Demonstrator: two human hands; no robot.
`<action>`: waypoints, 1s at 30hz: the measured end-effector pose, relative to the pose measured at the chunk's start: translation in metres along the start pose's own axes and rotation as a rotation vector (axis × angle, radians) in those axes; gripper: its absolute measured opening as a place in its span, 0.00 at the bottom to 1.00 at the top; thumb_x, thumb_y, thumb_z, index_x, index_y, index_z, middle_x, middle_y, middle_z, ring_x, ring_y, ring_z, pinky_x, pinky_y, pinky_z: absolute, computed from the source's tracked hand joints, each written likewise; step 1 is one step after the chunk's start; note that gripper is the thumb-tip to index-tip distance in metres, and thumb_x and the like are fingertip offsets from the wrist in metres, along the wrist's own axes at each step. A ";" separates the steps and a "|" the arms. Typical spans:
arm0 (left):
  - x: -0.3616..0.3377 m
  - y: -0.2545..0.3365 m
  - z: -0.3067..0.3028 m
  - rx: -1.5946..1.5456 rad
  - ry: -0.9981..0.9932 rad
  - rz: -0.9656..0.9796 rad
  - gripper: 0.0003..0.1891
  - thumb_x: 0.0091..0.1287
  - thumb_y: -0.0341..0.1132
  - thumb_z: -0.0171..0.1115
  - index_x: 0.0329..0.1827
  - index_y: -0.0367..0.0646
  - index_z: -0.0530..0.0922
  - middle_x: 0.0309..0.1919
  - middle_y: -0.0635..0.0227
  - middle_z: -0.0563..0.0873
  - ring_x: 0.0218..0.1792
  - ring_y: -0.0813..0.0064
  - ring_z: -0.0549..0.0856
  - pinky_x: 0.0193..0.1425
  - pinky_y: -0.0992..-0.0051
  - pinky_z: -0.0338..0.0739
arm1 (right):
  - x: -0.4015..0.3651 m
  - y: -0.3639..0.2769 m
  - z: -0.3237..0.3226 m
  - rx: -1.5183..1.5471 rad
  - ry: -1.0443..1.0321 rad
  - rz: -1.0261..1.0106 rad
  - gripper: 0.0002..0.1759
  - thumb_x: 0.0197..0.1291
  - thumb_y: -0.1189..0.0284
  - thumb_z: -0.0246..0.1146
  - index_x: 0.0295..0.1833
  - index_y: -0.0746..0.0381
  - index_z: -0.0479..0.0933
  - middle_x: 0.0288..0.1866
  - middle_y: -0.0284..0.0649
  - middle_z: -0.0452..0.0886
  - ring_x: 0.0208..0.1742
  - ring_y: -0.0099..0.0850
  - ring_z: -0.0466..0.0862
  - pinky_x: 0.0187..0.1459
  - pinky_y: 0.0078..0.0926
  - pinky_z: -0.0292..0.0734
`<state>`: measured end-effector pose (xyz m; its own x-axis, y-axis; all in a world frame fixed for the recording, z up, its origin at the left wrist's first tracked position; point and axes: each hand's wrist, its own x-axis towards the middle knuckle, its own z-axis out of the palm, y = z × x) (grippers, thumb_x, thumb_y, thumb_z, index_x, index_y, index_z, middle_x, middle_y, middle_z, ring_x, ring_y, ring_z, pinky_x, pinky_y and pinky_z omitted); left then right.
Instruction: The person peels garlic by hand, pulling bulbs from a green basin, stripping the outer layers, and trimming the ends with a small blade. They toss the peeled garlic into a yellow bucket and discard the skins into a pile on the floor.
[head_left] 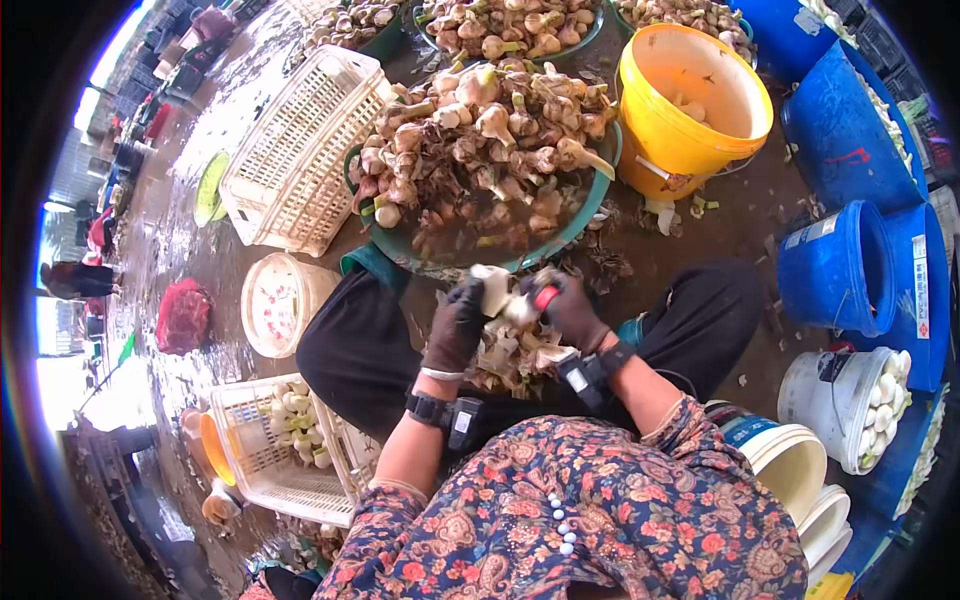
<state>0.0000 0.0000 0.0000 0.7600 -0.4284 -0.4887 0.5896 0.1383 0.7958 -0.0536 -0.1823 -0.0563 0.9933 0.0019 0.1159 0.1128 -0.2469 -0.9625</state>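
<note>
Both hands, in dark gloves, work close together above my lap. My left hand (458, 325) is closed around a pale garlic bulb (491, 287). My right hand (576, 312) grips a small red-handled tool (545, 297); its working end is blurred, so its exact kind does not show. Between the hands there is a whitish motion smear. Below them lies a heap of garlic peelings (505, 355). Just beyond the hands stands a green tub (597, 215) with unpeeled garlic (455, 150) piled over murky water.
A yellow bucket (660, 120) with a few pale bulbs stands right of the tub. White crates (300, 150) and a white bucket (258, 310) are at left. Blue buckets (835, 265) and a white bucket of peeled garlic (825, 400) line the right. More garlic tubs are behind.
</note>
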 end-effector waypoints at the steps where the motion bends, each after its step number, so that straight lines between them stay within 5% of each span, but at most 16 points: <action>1: -0.004 0.005 -0.001 0.009 -0.059 0.061 0.14 0.66 0.41 0.61 0.46 0.40 0.78 0.36 0.72 0.81 0.35 0.84 0.78 0.39 0.83 0.74 | -0.001 0.001 -0.005 0.381 0.017 0.199 0.15 0.64 0.62 0.58 0.48 0.62 0.77 0.44 0.39 0.80 0.44 0.25 0.79 0.48 0.25 0.75; 2: -0.006 0.008 -0.003 0.018 -0.118 0.123 0.12 0.66 0.40 0.60 0.44 0.41 0.79 0.33 0.75 0.81 0.30 0.86 0.76 0.34 0.85 0.72 | -0.003 0.001 -0.007 0.763 0.036 0.396 0.17 0.66 0.60 0.55 0.48 0.62 0.77 0.43 0.36 0.80 0.43 0.23 0.79 0.46 0.24 0.76; 3: -0.008 0.008 -0.005 0.013 -0.120 0.120 0.12 0.66 0.40 0.60 0.44 0.41 0.79 0.33 0.75 0.81 0.30 0.86 0.76 0.34 0.85 0.72 | -0.005 0.030 0.001 0.599 0.100 0.332 0.18 0.68 0.59 0.51 0.49 0.62 0.76 0.41 0.34 0.81 0.41 0.22 0.80 0.44 0.22 0.77; 5: -0.013 0.008 -0.010 0.028 -0.218 0.118 0.13 0.65 0.41 0.61 0.44 0.41 0.79 0.36 0.76 0.82 0.36 0.87 0.78 0.39 0.85 0.72 | -0.005 0.044 0.007 0.801 0.181 0.341 0.24 0.58 0.67 0.64 0.59 0.63 0.71 0.42 0.35 0.82 0.40 0.25 0.81 0.43 0.27 0.77; 7: -0.032 0.027 0.007 -0.142 -0.166 0.201 0.10 0.63 0.35 0.61 0.43 0.39 0.77 0.30 0.72 0.80 0.33 0.82 0.78 0.41 0.82 0.74 | -0.008 0.047 -0.012 1.558 0.185 0.663 0.27 0.60 0.66 0.62 0.63 0.62 0.66 0.46 0.36 0.80 0.42 0.26 0.79 0.45 0.26 0.75; 8: -0.032 0.032 0.005 -0.217 -0.311 0.352 0.11 0.62 0.35 0.61 0.43 0.38 0.77 0.31 0.69 0.81 0.34 0.79 0.79 0.41 0.80 0.76 | -0.015 0.071 -0.014 1.012 0.249 0.521 0.21 0.65 0.63 0.57 0.59 0.61 0.69 0.44 0.34 0.80 0.42 0.24 0.78 0.45 0.24 0.74; 10: -0.027 0.054 -0.009 -0.230 -0.518 0.392 0.14 0.60 0.35 0.63 0.46 0.36 0.76 0.36 0.64 0.82 0.36 0.74 0.83 0.43 0.75 0.78 | -0.017 0.066 -0.023 1.108 0.194 0.510 0.18 0.67 0.62 0.55 0.56 0.61 0.71 0.42 0.33 0.80 0.41 0.23 0.78 0.44 0.24 0.74; 13: -0.020 0.068 0.011 0.539 -0.385 0.089 0.19 0.59 0.35 0.66 0.49 0.33 0.75 0.40 0.62 0.83 0.38 0.73 0.83 0.44 0.75 0.78 | 0.001 0.033 -0.025 1.359 0.239 0.677 0.15 0.69 0.63 0.51 0.50 0.61 0.75 0.39 0.31 0.81 0.40 0.20 0.78 0.44 0.22 0.73; 15: 0.007 0.031 0.009 0.844 -0.262 0.285 0.26 0.53 0.31 0.72 0.55 0.33 0.73 0.47 0.64 0.81 0.43 0.77 0.80 0.48 0.77 0.76 | 0.007 0.036 -0.016 0.861 0.227 0.552 0.14 0.67 0.62 0.54 0.46 0.61 0.77 0.35 0.30 0.80 0.36 0.21 0.77 0.41 0.22 0.74; 17: 0.017 0.023 0.026 1.113 -0.158 0.519 0.25 0.54 0.31 0.72 0.54 0.36 0.74 0.46 0.68 0.81 0.42 0.79 0.80 0.46 0.77 0.76 | 0.015 0.009 -0.004 1.063 0.426 0.709 0.16 0.63 0.58 0.60 0.38 0.62 0.78 0.31 0.30 0.79 0.30 0.21 0.76 0.34 0.23 0.73; 21: 0.033 -0.009 0.024 0.988 -0.129 0.540 0.22 0.55 0.31 0.71 0.52 0.36 0.75 0.41 0.71 0.83 0.39 0.80 0.80 0.45 0.77 0.76 | 0.007 0.026 -0.005 0.553 0.530 0.774 0.18 0.57 0.55 0.65 0.32 0.61 0.80 0.26 0.29 0.77 0.25 0.21 0.72 0.26 0.28 0.68; 23: 0.031 -0.020 0.015 0.597 -0.158 0.355 0.20 0.55 0.30 0.71 0.49 0.35 0.75 0.36 0.71 0.84 0.37 0.77 0.82 0.44 0.78 0.76 | -0.005 0.069 0.000 -0.127 0.318 -0.013 0.16 0.60 0.58 0.62 0.37 0.61 0.79 0.24 0.29 0.76 0.24 0.23 0.73 0.24 0.28 0.67; 24: 0.023 -0.012 0.019 0.421 -0.193 0.258 0.17 0.55 0.30 0.70 0.45 0.35 0.76 0.34 0.68 0.84 0.33 0.74 0.83 0.39 0.77 0.77 | 0.000 0.027 -0.014 -0.227 -0.044 0.303 0.17 0.61 0.67 0.58 0.54 0.61 0.71 0.35 0.33 0.81 0.34 0.30 0.80 0.34 0.29 0.76; 25: 0.012 0.003 0.023 0.424 -0.192 0.259 0.17 0.55 0.30 0.70 0.45 0.35 0.76 0.34 0.68 0.84 0.33 0.74 0.83 0.39 0.77 0.77 | -0.002 0.035 -0.009 -0.225 -0.043 0.300 0.17 0.61 0.67 0.58 0.54 0.61 0.71 0.35 0.33 0.81 0.34 0.30 0.80 0.34 0.29 0.76; 27: -0.014 0.032 0.021 0.016 -0.224 -0.016 0.13 0.57 0.30 0.67 0.43 0.37 0.77 0.35 0.65 0.84 0.31 0.74 0.83 0.35 0.78 0.78 | -0.011 0.058 0.003 0.697 0.221 0.418 0.22 0.66 0.53 0.46 0.50 0.57 0.75 0.23 0.28 0.76 0.20 0.20 0.73 0.19 0.19 0.65; 30: -0.018 0.054 0.005 0.390 -0.503 -0.022 0.15 0.59 0.34 0.65 0.46 0.36 0.76 0.35 0.64 0.84 0.31 0.74 0.84 0.36 0.78 0.78 | -0.009 0.049 -0.016 1.029 0.164 0.640 0.23 0.66 0.50 0.46 0.49 0.55 0.76 0.23 0.27 0.75 0.17 0.19 0.70 0.16 0.17 0.62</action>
<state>0.0164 0.0110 0.0538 0.4713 -0.8078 -0.3540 0.3889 -0.1699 0.9055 -0.0579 -0.2101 -0.1000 0.8703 0.0207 -0.4921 -0.3526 0.7237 -0.5932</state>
